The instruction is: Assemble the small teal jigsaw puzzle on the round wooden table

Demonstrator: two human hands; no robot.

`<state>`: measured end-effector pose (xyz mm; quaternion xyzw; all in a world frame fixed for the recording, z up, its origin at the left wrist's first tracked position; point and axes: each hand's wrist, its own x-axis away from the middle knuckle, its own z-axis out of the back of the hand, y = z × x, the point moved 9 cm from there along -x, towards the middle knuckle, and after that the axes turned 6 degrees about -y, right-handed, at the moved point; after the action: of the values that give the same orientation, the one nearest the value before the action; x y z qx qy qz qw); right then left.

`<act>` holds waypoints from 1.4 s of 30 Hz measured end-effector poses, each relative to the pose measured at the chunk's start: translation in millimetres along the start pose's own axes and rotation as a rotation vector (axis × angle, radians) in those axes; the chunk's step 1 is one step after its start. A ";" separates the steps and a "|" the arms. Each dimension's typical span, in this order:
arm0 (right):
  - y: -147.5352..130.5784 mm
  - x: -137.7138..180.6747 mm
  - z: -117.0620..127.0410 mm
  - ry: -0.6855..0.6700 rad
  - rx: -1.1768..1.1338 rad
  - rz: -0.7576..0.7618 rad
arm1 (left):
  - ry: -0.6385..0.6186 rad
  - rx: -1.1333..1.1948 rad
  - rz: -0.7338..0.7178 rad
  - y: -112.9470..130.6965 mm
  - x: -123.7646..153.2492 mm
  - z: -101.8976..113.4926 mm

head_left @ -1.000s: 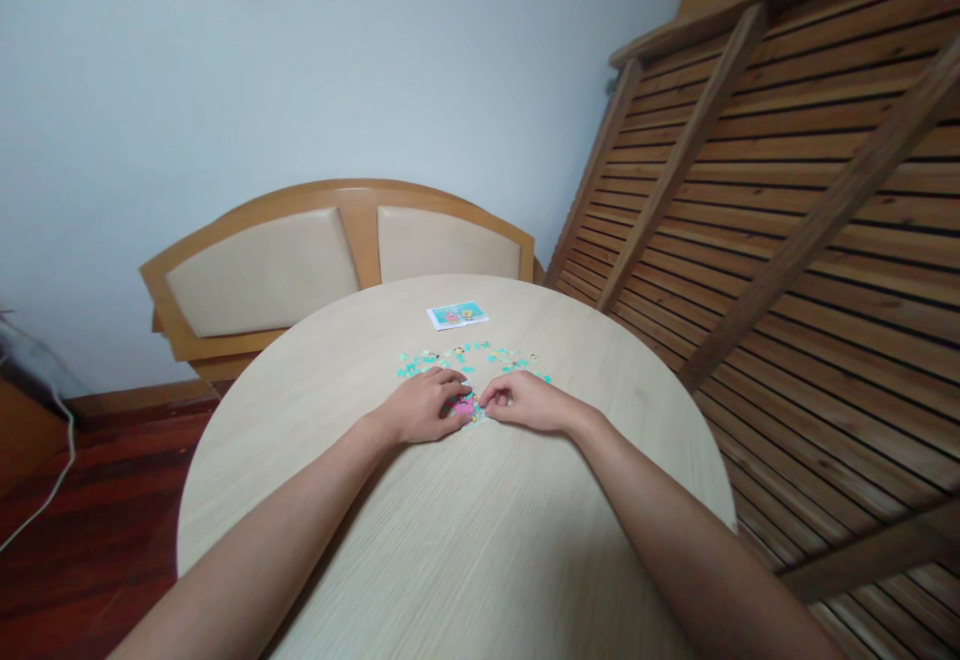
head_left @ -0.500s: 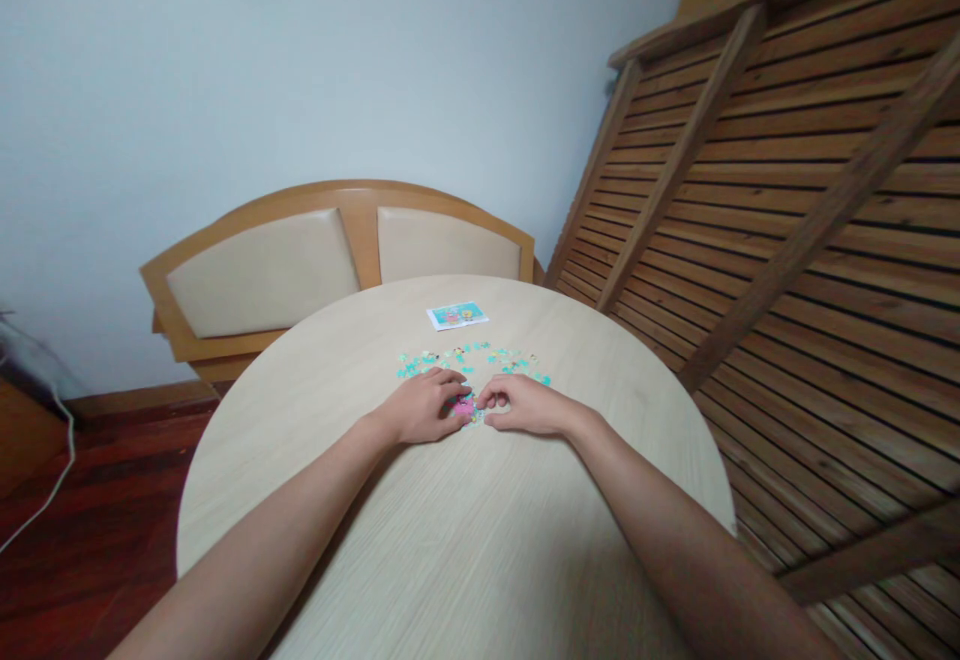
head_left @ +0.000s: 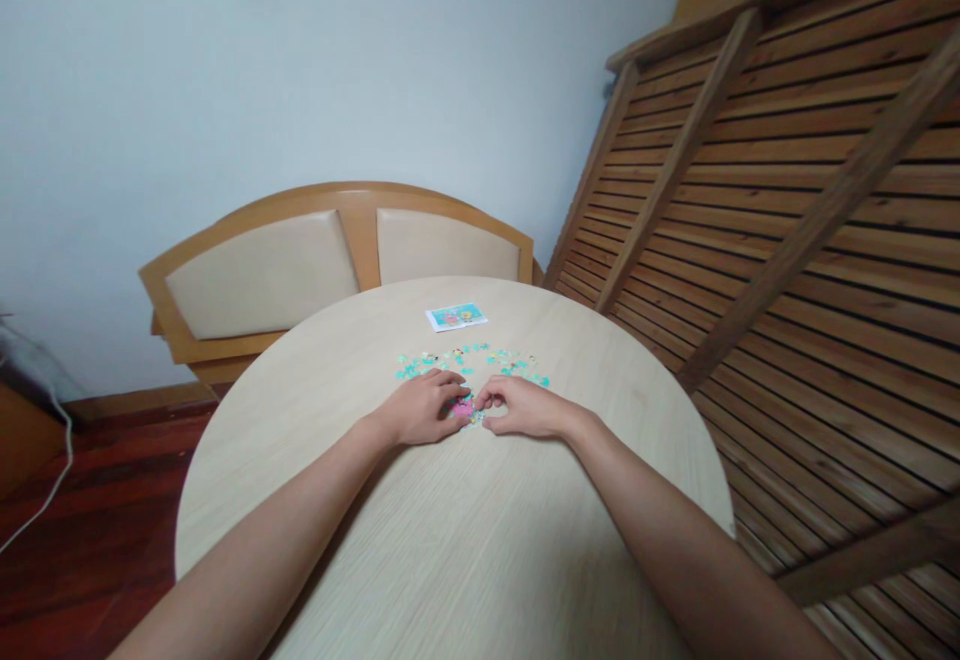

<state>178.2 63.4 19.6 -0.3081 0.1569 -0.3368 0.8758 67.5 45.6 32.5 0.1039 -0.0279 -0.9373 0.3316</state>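
Note:
A small, partly assembled jigsaw puzzle (head_left: 463, 408), pink in the middle with blue and yellowish bits, lies flat on the table between my hands. My left hand (head_left: 429, 408) rests at its left side, fingers bent over the far edge and thumb along the near edge, gripping it. From the right, my right hand (head_left: 525, 407) has its curled fingers and thumb at the puzzle's right edge. Whether a single piece is between those fingertips is too small to see. Loose turquoise and yellow puzzle pieces (head_left: 409, 372) are scattered in an arc just beyond both hands.
A picture card (head_left: 457, 317) with cartoon figures lies farther back on the round wooden table (head_left: 450, 540). Behind the table stands a padded headboard (head_left: 262, 275) against the wall. A slatted wooden frame (head_left: 750, 200) leans at the right. A white cable (head_left: 69, 445) hangs at the left.
Both hands keep almost the same place around the puzzle. The whole view has shifted very slightly; no piece has visibly moved.

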 end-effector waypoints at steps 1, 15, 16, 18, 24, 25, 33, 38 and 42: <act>-1.1 0.0 0.1 0.002 0.010 0.004 | 0.001 0.002 -0.001 0.1 0.0 0.1; -14.4 2.9 5.0 -0.062 0.168 0.062 | 0.004 0.014 -0.006 2.3 0.1 2.6; -13.4 3.1 5.5 -0.063 0.150 0.062 | 0.005 0.018 -0.008 2.3 0.3 2.6; -7.2 4.4 10.5 -0.035 0.100 0.052 | 0.006 0.027 -0.019 2.8 1.1 2.4; 44.9 23.4 58.0 0.320 0.157 -0.161 | -0.013 0.037 -0.081 7.9 4.9 0.7; 53.7 28.1 65.5 0.374 0.181 -0.199 | -0.016 0.039 -0.094 8.9 5.4 0.4; 84.3 41.0 79.9 0.455 0.248 -0.337 | -0.033 0.135 -0.173 18.5 7.3 0.6; 75.3 32.6 70.5 0.381 0.232 -0.265 | -0.045 0.156 -0.174 21.2 6.8 1.6; 73.8 30.7 66.1 0.332 0.205 -0.233 | -0.038 0.158 -0.179 20.6 7.2 1.1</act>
<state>268.7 114.1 20.2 -0.1739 0.2273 -0.4960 0.8198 74.5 25.0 34.8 0.1139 -0.0986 -0.9599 0.2366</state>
